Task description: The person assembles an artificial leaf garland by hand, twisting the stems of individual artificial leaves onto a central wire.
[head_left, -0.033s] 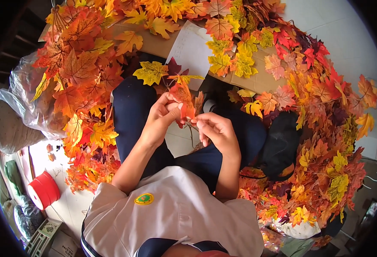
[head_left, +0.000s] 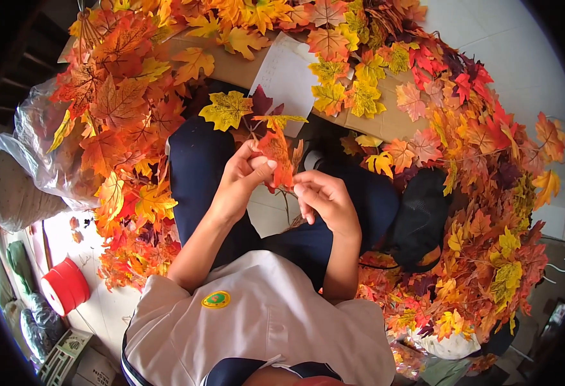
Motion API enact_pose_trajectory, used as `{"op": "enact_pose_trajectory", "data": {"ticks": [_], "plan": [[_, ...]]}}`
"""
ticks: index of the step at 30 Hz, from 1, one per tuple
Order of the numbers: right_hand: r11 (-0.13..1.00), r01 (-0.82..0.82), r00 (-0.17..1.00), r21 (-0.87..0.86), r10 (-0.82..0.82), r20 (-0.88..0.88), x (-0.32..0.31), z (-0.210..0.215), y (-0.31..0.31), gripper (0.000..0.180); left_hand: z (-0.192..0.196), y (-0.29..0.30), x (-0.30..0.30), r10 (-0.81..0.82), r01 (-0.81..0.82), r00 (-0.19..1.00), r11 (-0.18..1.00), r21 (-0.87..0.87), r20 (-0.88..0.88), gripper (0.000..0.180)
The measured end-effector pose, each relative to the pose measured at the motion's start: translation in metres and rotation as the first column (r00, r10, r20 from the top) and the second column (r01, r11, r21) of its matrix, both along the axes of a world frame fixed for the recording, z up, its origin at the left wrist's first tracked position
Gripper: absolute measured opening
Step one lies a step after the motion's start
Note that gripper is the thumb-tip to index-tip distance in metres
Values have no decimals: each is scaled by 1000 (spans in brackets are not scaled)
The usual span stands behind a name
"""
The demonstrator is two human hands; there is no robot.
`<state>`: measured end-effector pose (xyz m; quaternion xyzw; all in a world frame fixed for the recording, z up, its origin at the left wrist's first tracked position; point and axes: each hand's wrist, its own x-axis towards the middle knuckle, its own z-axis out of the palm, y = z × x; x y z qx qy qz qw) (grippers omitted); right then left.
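Leaf piles point(head_left: 125, 100) hem left, far and right | open floor point(head_left: 266, 217) between the legs point(head_left: 199, 157) | left hand point(head_left: 241, 172) pinches orange leaf point(head_left: 278, 154) by its left side | right hand point(head_left: 326, 198), fingers nearly together, at the leaf's near right edge, cannot tell whether gripping

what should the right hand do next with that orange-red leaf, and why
I'd probably have the right hand lightly pinch the orange-red maple leaf near its lower edge: the left hand pinches its left side, while the right hand is close to that edge, contact hard to tell.
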<state>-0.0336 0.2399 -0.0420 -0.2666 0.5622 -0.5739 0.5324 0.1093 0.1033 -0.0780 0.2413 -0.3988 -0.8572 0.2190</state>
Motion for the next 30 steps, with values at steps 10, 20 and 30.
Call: {"op": "enact_pose_trajectory", "data": {"ticks": [10,20,30], "plan": [[990,138,990,-35,-139,-19,5,-2,-4,13,0,2,1,24,-27,986,999,-17,-167,26],[970,133,694,-205,-239,-680,26,12,-13,9,-10,19,-2,-13,12,996,1000,-7,-92,18],[986,73,840,-152,-143,-524,17,18,-3,17,-8,22,2,-4,5,1000,999,41,-23,24]]}}
